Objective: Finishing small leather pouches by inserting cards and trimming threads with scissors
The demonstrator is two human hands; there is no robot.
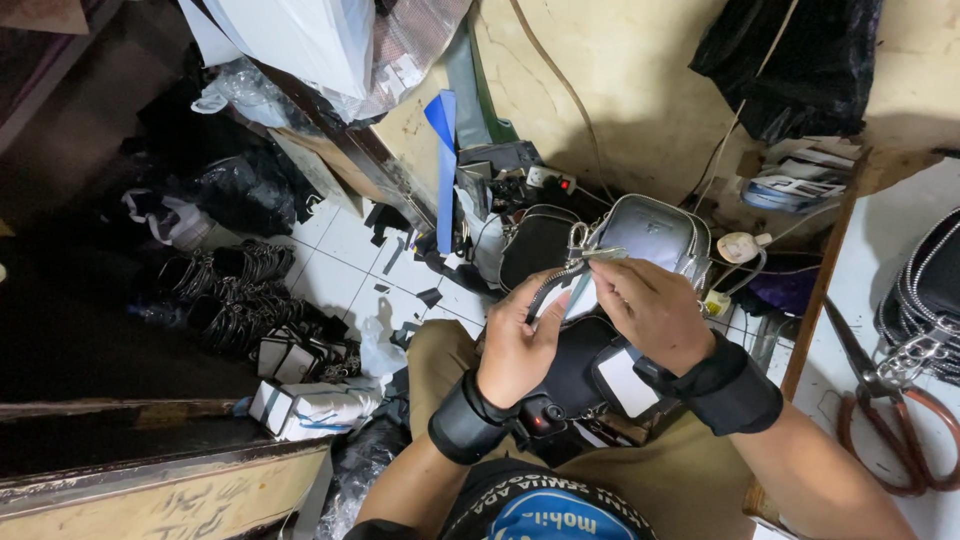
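My left hand (520,345) grips the edge of a small black bag (585,365) that rests on my lap, its fingers on the zipper strip. My right hand (650,310) pinches the metal zipper pull (600,256) at the top of that strip. Both wrists wear black bands. Just beyond my hands sits a grey bag (655,232) with a chain, and a black bag (535,245) lies beside it on the left.
Large scissors with brown handles (890,420) lie on the white table at the right, next to chain-strapped bags (925,310). On the tiled floor at the left are piles of black straps (235,290) and small boxes (300,405). A blue strip (445,170) leans on the wall.
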